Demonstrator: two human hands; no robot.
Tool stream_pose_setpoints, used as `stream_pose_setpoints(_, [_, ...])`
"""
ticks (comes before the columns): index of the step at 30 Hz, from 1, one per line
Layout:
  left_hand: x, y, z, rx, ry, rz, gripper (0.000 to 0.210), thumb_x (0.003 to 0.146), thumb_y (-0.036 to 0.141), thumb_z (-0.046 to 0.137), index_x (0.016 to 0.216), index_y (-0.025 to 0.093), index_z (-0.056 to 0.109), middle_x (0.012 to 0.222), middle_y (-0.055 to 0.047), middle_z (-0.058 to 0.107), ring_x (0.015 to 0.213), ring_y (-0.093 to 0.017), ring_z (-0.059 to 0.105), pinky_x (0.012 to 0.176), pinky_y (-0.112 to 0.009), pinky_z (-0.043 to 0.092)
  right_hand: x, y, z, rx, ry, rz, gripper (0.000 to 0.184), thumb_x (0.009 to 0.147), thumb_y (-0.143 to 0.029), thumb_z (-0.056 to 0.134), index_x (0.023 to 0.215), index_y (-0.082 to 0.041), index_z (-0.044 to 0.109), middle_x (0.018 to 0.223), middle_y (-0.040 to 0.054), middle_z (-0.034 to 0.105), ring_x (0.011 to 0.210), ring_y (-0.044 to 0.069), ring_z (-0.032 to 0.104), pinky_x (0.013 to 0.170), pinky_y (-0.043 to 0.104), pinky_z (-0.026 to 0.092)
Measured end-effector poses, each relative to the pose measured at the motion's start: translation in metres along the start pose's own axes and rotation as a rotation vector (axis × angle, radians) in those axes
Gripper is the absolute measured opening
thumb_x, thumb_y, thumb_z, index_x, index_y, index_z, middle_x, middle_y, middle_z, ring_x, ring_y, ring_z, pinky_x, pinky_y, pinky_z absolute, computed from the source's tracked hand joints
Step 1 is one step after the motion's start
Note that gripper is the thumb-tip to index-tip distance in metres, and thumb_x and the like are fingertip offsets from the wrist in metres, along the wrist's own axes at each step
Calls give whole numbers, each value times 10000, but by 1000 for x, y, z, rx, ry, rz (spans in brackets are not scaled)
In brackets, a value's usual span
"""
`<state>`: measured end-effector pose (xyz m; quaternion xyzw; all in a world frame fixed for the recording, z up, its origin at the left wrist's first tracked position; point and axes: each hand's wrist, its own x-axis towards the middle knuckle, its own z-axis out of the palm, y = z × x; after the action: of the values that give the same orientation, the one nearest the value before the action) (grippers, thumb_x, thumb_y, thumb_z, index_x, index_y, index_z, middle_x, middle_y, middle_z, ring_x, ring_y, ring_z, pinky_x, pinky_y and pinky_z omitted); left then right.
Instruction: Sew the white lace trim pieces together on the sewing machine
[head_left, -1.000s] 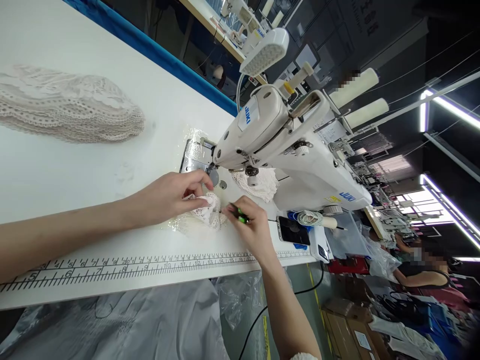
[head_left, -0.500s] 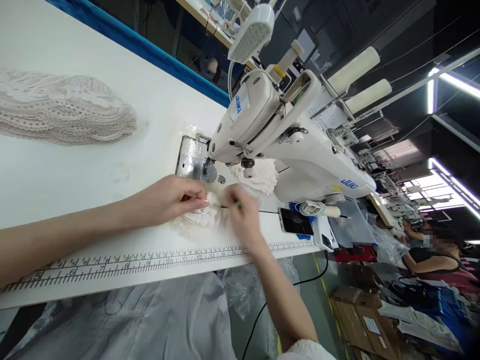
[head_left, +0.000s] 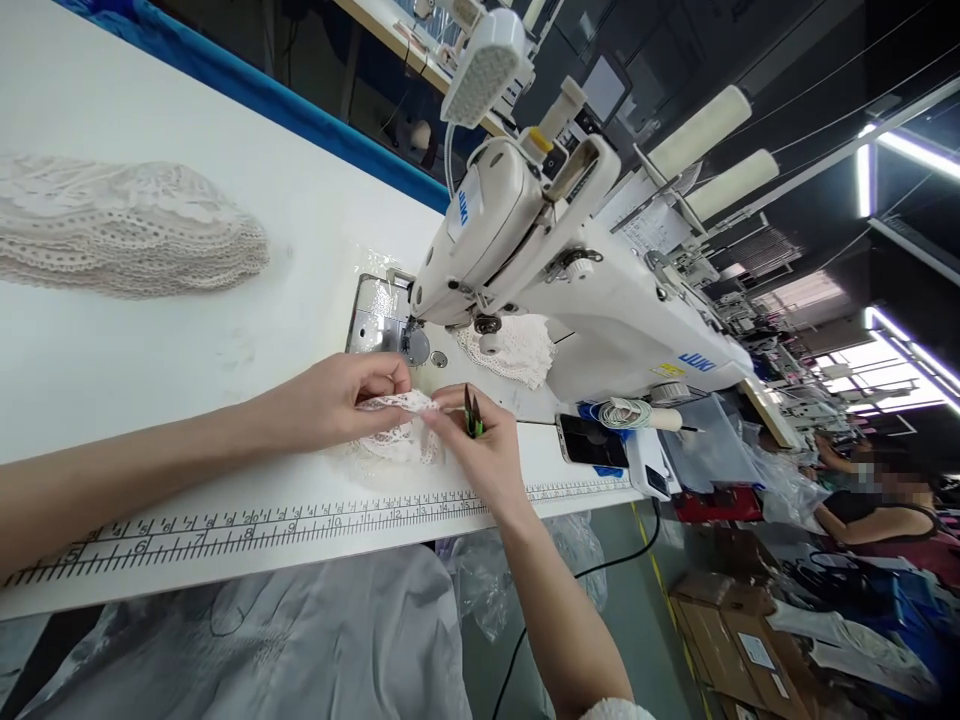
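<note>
A small piece of white lace fabric [head_left: 401, 438] is stretched between my two hands, just in front of the sewing machine's needle plate. My left hand [head_left: 349, 400] is closed, pinching one end between thumb and fingers. At the other end, my right hand [head_left: 487, 450] pinches the lace with thumb and forefinger. A pair of thread snips [head_left: 472, 412] with dark blades and a green part is also tucked in my right hand, points up. Behind both hands stands the white sewing machine [head_left: 525, 240], with its presser foot area above the metal plate [head_left: 375, 322].
A stack of lace pieces [head_left: 127, 230] lies at the left. More lace [head_left: 514, 350] rests under the machine arm. A phone [head_left: 592, 440] and a thread cone [head_left: 660, 420] are at right. A printed ruler [head_left: 337, 525] runs along the table's front edge. Another person [head_left: 877, 505] sits far right.
My right hand, blurred and apart from my left before, has come down onto the lace and now pinches it. The snips show clearly now. My left hand stays nearly in place.
</note>
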<state>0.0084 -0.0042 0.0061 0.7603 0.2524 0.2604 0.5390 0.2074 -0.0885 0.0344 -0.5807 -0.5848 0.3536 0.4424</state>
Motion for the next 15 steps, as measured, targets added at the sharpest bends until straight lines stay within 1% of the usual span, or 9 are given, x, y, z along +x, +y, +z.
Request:
stream_pose_setpoints(1, [0,0,-1,-7,-1,2,309,903,511,657,846,228,549,580,87,360,511,-94,325,480,-223,261,2,-1,2,14,7,4,255,862,-438,789,762,-213,725,850,20,685,655,114,469,604,265,392])
stream_pose_setpoints(3, [1,0,-3,-31,-22,-3,337,905,547,666,852,224,585,612,63,441,536,-103,394,485,-223,303,3,-1,3,16,1,24,264,878,-439,769,756,-211,716,769,3,652,654,120,474,628,272,401])
stream_pose_setpoints(5, [1,0,-4,-50,-32,1,350,918,562,653,855,218,636,619,46,500,537,-108,434,485,-228,331,3,-1,2,3,1,52,273,865,-461,778,771,-211,718,709,-15,607,611,112,428,589,269,373])
stream_pose_setpoints(6, [2,1,-4,-48,-11,8,343,926,552,645,855,216,659,606,44,507,527,-107,440,484,-230,335,2,-1,1,-5,11,63,285,858,-473,783,770,-211,716,677,-24,577,589,108,397,565,267,352])
stream_pose_setpoints(7, [1,3,-4,-40,39,22,326,928,529,644,850,214,676,592,44,508,517,-104,440,483,-232,334,2,-1,1,-13,26,68,293,851,-479,789,763,-210,712,652,-30,552,578,106,380,551,266,337])
stream_pose_setpoints(10, [0,10,-1,-12,235,43,255,920,446,650,828,213,691,610,29,563,529,-103,464,496,-236,344,1,-1,0,-23,107,32,277,845,-443,789,731,-212,691,624,-34,533,579,110,386,551,266,341])
stream_pose_setpoints(11, [-1,13,0,-12,272,35,245,920,433,646,823,212,686,627,22,584,536,-105,470,500,-239,347,1,-2,1,-22,133,16,270,849,-427,780,719,-212,682,624,-32,537,584,111,395,557,266,348])
stream_pose_setpoints(13, [-2,16,1,-17,281,1,256,920,447,642,824,211,671,622,21,585,527,-106,456,493,-242,340,2,-3,2,-17,139,15,250,851,-416,773,734,-213,685,646,-30,554,582,108,392,554,265,347])
stream_pose_setpoints(15, [-3,17,1,-14,250,-37,283,919,485,636,854,212,667,591,28,565,512,-110,444,485,-244,335,4,-3,3,-6,83,58,250,809,-444,818,820,-214,718,713,-29,594,552,89,344,525,263,320])
